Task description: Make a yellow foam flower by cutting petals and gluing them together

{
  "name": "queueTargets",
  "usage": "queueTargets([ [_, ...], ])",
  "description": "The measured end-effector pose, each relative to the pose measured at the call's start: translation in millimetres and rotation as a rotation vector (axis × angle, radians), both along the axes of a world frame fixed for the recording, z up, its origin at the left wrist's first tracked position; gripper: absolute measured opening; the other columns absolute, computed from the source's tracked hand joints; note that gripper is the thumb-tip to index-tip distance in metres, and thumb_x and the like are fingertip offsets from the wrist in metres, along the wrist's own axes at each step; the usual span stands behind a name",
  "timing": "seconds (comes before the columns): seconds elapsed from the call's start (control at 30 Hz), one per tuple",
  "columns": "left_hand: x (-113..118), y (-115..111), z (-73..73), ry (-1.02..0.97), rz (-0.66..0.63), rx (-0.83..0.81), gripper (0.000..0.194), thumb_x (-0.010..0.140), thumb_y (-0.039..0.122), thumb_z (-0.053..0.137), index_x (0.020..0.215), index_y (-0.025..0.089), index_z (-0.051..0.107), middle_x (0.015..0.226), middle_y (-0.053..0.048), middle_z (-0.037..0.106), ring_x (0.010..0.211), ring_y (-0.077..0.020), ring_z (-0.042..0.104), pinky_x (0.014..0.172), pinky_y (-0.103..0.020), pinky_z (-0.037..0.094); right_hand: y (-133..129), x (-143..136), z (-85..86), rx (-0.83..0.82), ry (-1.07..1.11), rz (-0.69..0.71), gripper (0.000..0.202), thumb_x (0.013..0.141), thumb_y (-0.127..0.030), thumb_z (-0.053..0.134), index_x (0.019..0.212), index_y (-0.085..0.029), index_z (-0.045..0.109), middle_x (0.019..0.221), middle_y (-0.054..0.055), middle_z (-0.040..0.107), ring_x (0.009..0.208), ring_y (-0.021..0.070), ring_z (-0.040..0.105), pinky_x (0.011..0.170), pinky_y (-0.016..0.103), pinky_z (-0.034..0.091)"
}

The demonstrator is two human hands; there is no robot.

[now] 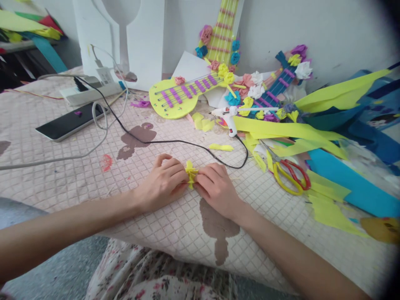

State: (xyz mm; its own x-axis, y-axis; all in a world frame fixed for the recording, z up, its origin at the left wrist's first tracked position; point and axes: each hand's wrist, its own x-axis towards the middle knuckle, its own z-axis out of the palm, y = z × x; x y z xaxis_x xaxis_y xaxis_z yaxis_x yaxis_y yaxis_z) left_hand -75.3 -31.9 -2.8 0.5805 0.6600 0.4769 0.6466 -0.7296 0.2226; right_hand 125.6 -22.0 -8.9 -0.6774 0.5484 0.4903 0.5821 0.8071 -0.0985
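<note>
Between my two hands, close above the quilted cloth, is a small yellow paper flower with its petals sticking up and down. My left hand pinches it from the left with closed fingers. From the other side my right hand grips it too, fingertips curled inward. Parts of the flower are hidden by the fingers. Beyond the right hand a loose yellow paper strip lies on the cloth, with a white glue gun behind it and its black cord curving past.
Red-and-yellow scissors lie at right among yellow strips and blue paper. A yellow paper guitar and a blue one rest at the back. At left are a phone and a power strip with cables.
</note>
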Motion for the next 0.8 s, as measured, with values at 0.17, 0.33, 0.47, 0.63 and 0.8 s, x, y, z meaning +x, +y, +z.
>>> queueTargets([
  [0.17, -1.1, -1.6, 0.3, 0.002, 0.004, -0.013, 0.008, 0.085, 0.017, 0.053, 0.079, 0.019, 0.057, 0.077, 0.0, 0.061, 0.081, -0.0164, 0.053, 0.091, -0.041, 0.032, -0.3, 0.8, -1.8, 0.012, 0.001, 0.015, 0.016, 0.091, -0.018, 0.049, 0.078, -0.016, 0.059, 0.089, 0.006, 0.062, 0.089, 0.0188, 0.048, 0.079, 0.034, 0.038],
  [0.33, -3.4, -2.6, 0.9, -0.047, 0.026, -0.03, 0.008, 0.084, 0.024, 0.057, 0.091, 0.02, 0.057, 0.09, -0.003, 0.062, 0.088, -0.018, 0.052, 0.09, -0.039, 0.034, -0.2, 1.1, -2.4, 0.002, 0.019, 0.022, 0.013, 0.091, -0.019, 0.049, 0.083, -0.016, 0.06, 0.088, 0.005, 0.063, 0.09, 0.0192, 0.048, 0.079, 0.034, 0.038],
  [0.47, -5.5, -3.3, -0.7, -0.059, 0.014, 0.0, 0.007, 0.084, 0.023, 0.057, 0.091, 0.021, 0.058, 0.092, -0.003, 0.061, 0.087, -0.0173, 0.052, 0.09, -0.04, 0.034, -0.8, 1.3, -1.7, -0.003, 0.025, 0.027, 0.014, 0.091, -0.018, 0.048, 0.083, -0.017, 0.06, 0.088, 0.005, 0.062, 0.089, 0.0191, 0.048, 0.078, 0.034, 0.038],
  [0.63, -3.6, -4.3, -0.1, -0.009, -0.007, 0.019, 0.007, 0.085, 0.018, 0.056, 0.088, 0.023, 0.06, 0.087, -0.001, 0.063, 0.09, -0.0174, 0.053, 0.094, -0.042, 0.031, -1.5, 1.0, -1.6, -0.009, 0.004, 0.03, 0.016, 0.091, -0.019, 0.048, 0.081, -0.016, 0.06, 0.088, 0.006, 0.062, 0.09, 0.0193, 0.047, 0.079, 0.035, 0.038],
  [0.8, -0.8, -5.4, 1.1, -0.015, 0.006, 0.004, 0.009, 0.085, 0.017, 0.054, 0.083, 0.022, 0.061, 0.084, -0.001, 0.064, 0.089, -0.0174, 0.054, 0.093, -0.041, 0.032, -1.7, 0.6, -2.7, -0.044, 0.034, 0.04, 0.014, 0.091, -0.023, 0.048, 0.085, -0.018, 0.06, 0.092, 0.006, 0.062, 0.091, 0.0196, 0.047, 0.08, 0.036, 0.038],
])
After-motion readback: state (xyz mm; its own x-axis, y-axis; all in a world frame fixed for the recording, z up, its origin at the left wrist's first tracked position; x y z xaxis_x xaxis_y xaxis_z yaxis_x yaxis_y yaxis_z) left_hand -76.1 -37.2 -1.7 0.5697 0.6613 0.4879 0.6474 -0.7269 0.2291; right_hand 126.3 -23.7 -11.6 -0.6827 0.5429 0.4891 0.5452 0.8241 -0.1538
